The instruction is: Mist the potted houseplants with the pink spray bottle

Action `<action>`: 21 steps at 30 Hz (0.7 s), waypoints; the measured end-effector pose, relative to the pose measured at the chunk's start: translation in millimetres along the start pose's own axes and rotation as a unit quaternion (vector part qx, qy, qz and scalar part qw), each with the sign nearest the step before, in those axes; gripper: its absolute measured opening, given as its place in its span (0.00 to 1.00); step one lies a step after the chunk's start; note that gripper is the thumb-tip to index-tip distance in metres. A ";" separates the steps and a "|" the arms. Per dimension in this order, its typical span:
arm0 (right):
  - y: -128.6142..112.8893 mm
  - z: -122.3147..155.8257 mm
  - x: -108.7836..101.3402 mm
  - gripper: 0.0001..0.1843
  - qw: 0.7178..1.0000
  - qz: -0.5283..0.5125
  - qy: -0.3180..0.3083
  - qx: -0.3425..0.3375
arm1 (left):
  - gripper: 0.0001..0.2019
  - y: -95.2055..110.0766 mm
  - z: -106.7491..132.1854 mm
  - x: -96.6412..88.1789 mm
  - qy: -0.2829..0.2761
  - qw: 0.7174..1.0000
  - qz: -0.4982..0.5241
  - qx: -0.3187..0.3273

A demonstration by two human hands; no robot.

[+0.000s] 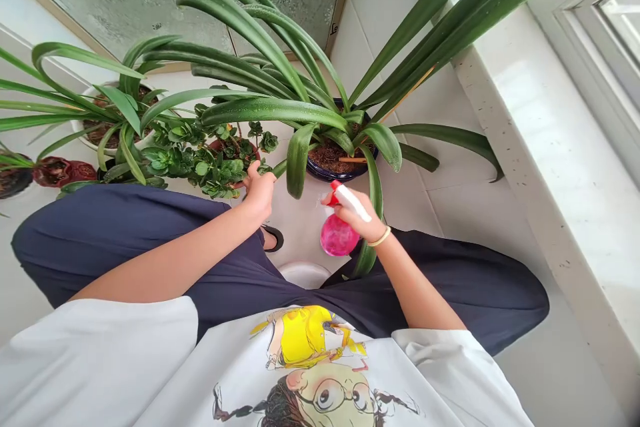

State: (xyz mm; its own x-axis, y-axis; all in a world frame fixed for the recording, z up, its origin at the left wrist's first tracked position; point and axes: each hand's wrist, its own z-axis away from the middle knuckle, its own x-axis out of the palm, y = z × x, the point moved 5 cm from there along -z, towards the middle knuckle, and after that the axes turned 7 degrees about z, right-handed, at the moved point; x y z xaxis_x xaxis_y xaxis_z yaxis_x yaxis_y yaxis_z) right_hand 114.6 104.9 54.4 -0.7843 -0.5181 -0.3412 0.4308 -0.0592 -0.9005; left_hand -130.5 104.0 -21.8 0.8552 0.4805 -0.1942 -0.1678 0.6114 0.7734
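Grasping the pink bottle [340,235] by its red and white head with the right hand [357,210], with fingers wrapped around it. Held a little tilted, over the floor [295,217], just in front of the blue pot [320,174] with the big plant [275,109]. Reaching with the left hand [259,191] to the near edge of the succulent [220,170], with fingers bent at the leaves; cannot tell whether released or gripping something there. Wearing a pale band [379,237] on the right wrist. Visible farther left: a white pot [79,128] and a red pot [65,172]. Visible at right: a white sill [565,167].
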 end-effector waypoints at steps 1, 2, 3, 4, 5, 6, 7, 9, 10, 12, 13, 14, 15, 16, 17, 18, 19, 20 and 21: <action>1.8 0.8 11.0 0.14 1.000 -0.015 -0.023 -0.002 | 0.33 1.6 5.7 2.1 -0.003 1.000 -0.003 -0.021; 4.0 1.7 21.8 0.14 0.998 -0.036 -0.043 0.002 | 0.31 2.7 11.6 4.7 -0.010 0.999 -0.007 -0.041; 6.3 2.8 32.4 0.13 0.996 -0.068 -0.062 0.007 | 0.28 3.6 17.3 8.3 -0.026 0.998 -0.011 -0.058; 8.5 3.9 41.8 0.13 0.991 -0.108 -0.076 0.012 | 0.24 3.9 22.7 12.8 -0.055 0.996 -0.014 -0.073; 10.8 4.8 49.9 0.14 0.985 -0.151 -0.083 0.020 | 0.19 3.1 28.0 18.3 -0.096 0.991 -0.016 -0.090; 13.0 5.4 55.9 0.14 0.978 -0.193 -0.079 0.026 | 0.16 0.7 33.5 24.2 -0.144 0.983 -0.019 -0.112; 15.2 5.6 59.9 0.15 0.970 -0.231 -0.067 0.030 | 0.13 -3.2 39.1 29.8 -0.193 0.971 -0.024 -0.139; 19.8 5.0 61.3 0.17 0.957 -0.288 -0.017 0.032 | 0.13 -14.8 50.7 38.8 -0.273 0.941 -0.042 -0.198; 22.3 4.3 59.2 0.18 0.952 -0.306 0.016 0.032 | 0.15 -21.3 55.7 41.8 -0.298 0.927 -0.055 -0.221; 28.5 2.3 51.7 0.18 0.943 -0.319 0.083 0.045 | 0.17 -32.9 62.8 46.7 -0.328 0.910 -0.082 -0.238; 32.1 1.1 47.0 0.17 0.940 -0.316 0.113 0.059 | 0.19 -37.5 64.6 48.8 -0.335 0.908 -0.095 -0.235; 36.4 -0.1 41.6 0.17 0.938 -0.307 0.144 0.077 | 0.20 -41.7 65.6 50.5 -0.338 0.906 -0.106 -0.232; 41.0 -1.4 35.6 0.16 0.935 -0.291 0.175 0.098 | 0.22 -45.5 65.7 51.9 -0.339 0.905 -0.115 -0.230; 45.7 -2.8 29.2 0.16 0.934 -0.270 0.204 0.118 | 0.23 -49.4 65.7 53.2 -0.344 0.902 -0.118 -0.234; 50.3 -4.3 22.7 0.17 0.933 -0.244 0.229 0.134 | 0.24 -53.6 66.2 54.9 -0.357 0.894 -0.115 -0.245; 55.2 -6.0 16.5 0.17 0.933 -0.214 0.249 0.150 | 0.25 -58.3 67.4 56.9 -0.378 0.881 -0.106 -0.263; 60.2 -8.1 11.0 0.17 0.934 -0.182 0.261 0.164 | 0.26 -63.1 69.2 59.1 -0.404 0.865 -0.094 -0.281; 65.5 -10.4 6.5 0.17 0.936 -0.150 0.264 0.179 | 0.28 -67.7 71.5 61.3 -0.432 0.848 -0.078 -0.298; 70.9 -12.7 2.7 0.17 0.937 -0.121 0.264 0.194 | 0.30 -72.0 73.8 63.3 -0.454 0.833 -0.060 -0.310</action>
State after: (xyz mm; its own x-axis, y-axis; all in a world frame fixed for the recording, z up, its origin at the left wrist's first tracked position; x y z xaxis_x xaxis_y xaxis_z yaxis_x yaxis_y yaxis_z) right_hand 137.4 110.1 -13.8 -0.9474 0.0383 -0.3177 0.2616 -0.4790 -0.8379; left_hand -28.0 44.0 -45.2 0.8553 -0.1102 0.5063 -0.0340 0.9631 0.2670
